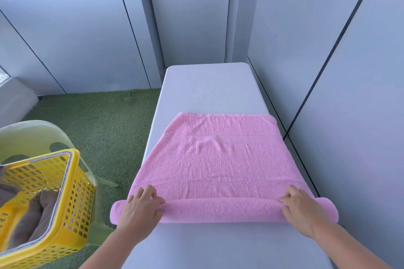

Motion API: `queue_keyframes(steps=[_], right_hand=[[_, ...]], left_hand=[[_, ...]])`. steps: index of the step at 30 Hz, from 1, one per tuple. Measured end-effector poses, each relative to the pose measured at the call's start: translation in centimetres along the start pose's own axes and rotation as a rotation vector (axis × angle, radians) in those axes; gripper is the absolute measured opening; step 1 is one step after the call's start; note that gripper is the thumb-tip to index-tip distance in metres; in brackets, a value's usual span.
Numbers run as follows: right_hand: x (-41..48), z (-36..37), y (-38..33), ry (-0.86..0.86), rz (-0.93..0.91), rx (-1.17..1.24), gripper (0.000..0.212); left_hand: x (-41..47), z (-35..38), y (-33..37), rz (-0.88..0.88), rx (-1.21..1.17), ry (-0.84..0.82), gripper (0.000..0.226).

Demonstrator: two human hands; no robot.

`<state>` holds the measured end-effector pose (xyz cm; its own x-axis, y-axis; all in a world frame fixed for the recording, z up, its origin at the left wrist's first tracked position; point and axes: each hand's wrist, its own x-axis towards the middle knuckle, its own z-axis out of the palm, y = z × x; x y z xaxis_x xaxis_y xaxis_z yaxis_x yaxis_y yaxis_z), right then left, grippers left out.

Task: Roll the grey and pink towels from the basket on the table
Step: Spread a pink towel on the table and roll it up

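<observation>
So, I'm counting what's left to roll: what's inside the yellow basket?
A bunched grey towel shows inside the basket. Its walls and the frame edge hide the rest, so how many towels is unclear. The pink towel lies outside it, on the table.

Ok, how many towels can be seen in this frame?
2. The pink towel lies on the white table, its near end partly rolled. The grey towel sits bunched in the yellow basket at the left. More may be hidden in that basket.

Bright, even daylight, soft shadows; wide-angle warp w/ blurred basket [50, 192] at edge.
</observation>
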<state>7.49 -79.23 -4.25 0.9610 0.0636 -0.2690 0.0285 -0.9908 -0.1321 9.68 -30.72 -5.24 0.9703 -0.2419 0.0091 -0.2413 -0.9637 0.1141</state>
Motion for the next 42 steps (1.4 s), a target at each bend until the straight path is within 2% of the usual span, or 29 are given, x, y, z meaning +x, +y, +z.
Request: queue_keyframes(steps=[2, 4, 7, 10, 12, 15, 16, 18, 21, 23, 24, 26, 28, 30, 34, 36, 39, 42], right_hand=[[0.1, 0.2, -0.3, 0.094, 0.037, 0.065, 0.024], [-0.2, 0.2, -0.4, 0.178, 0.016, 0.117, 0.035], [-0.6, 0.5, -0.1, 0.105, -0.053, 0.085, 0.051], [-0.2, 1.0, 0.2, 0.037, -0.062, -0.01, 0.063], [0.5, 1.0, 0.0, 0.098, -0.072, -0.059, 0.055], [1.1, -0.3, -0.6, 0.117, -0.097, -0.141, 0.015], [1.1, -0.6, -0.6, 0.086, -0.099, -0.141, 0.009], [0.7, -1.0, -0.4, 0.001, -0.118, -0.136, 0.017], [0.1, -1.2, -0.2, -0.04, -0.095, -0.06, 0.03], [0.2, -1.2, -0.2, -0.062, -0.06, 0.036, 0.023], [0.3, -1.3, -0.3, -0.049, -0.038, 0.083, 0.015], [0.5, -1.3, -0.4, 0.053, -0.018, 0.161, 0.027], [0.6, -1.5, -0.5, 0.12, -0.03, 0.146, 0.033], [0.6, -1.6, -0.5, 0.107, -0.082, 0.075, 0.04], [0.6, -0.5, 0.0, 0.019, -0.11, -0.103, 0.07], [0.7, -0.6, -0.5, 0.02, -0.105, -0.136, 0.063], [0.0, -0.9, -0.8, -0.014, -0.147, -0.187, 0.043], [-2.3, 0.0, -0.3, 0.017, -0.194, -0.148, 0.045]], left_hand=[[0.3, -0.1, 0.0, -0.054, -0.097, 0.034, 0.021], [0.5, -0.1, 0.1, -0.087, -0.195, 0.039, 0.024], [0.3, 0.2, 0.1, -0.06, -0.223, 0.01, 0.027], [0.0, 0.7, -0.1, 0.009, -0.104, -0.098, 0.056], [0.3, 0.8, 0.0, -0.013, -0.059, -0.126, 0.06], [0.9, 0.7, 0.2, -0.053, -0.026, -0.108, 0.041], [0.8, 0.7, 0.2, -0.046, -0.009, -0.099, 0.036], [0.2, 0.7, 0.0, -0.006, 0.034, -0.05, 0.031], [-0.7, 0.5, 0.0, 0.023, 0.051, 0.023, 0.025], [-0.4, 0.3, 0.2, -0.001, 0.055, 0.041, 0.022], [-0.1, 0.2, 0.2, -0.016, 0.039, 0.056, 0.019], [0.6, 0.2, 0.1, -0.05, -0.061, 0.072, 0.02], [1.0, 0.5, 0.0, -0.071, -0.181, 0.087, 0.018], [1.0, 0.6, 0.2, -0.047, -0.234, 0.096, 0.024], [0.5, 1.0, 0.1, 0.016, -0.111, -0.03, 0.046], [0.6, 0.8, 0.0, -0.013, -0.077, -0.095, 0.055], [0.1, 0.4, -0.1, -0.026, -0.077, -0.072, 0.051], [-2.7, 0.8, -0.3, 0.046, -0.099, -0.055, 0.047]])
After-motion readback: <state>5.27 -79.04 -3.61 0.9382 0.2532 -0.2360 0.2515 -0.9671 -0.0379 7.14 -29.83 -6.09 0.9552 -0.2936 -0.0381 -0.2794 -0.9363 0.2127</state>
